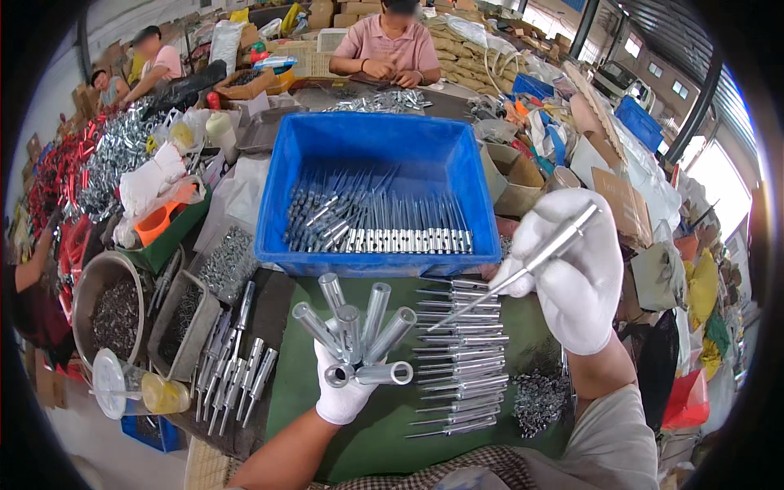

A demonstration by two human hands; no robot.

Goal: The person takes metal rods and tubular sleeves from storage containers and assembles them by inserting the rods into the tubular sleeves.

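Observation:
My left hand (341, 402), in a white glove, is closed round the lower ends of several silver metal tubes (397, 333), which fan out upward over the green mat (298, 441). My right hand (580, 298), gloved too, pinches a silver metal tube with a thin rod (557, 242); its pointed end slants down to the left. Below that tip lies a column of similar rodded tubes (469, 357) side by side on the mat. More of them fill part of the blue bin (376, 265) beyond my hands, some in a neat row, others heaped at its left.
Small metal parts (539, 404) are piled at the mat's right. To the left stand a round tub (82, 306), a grey tray (184, 339) and more rodded tubes (233, 371). A person (390, 45) works across the table; others sit far left. Bags and cartons crowd the right.

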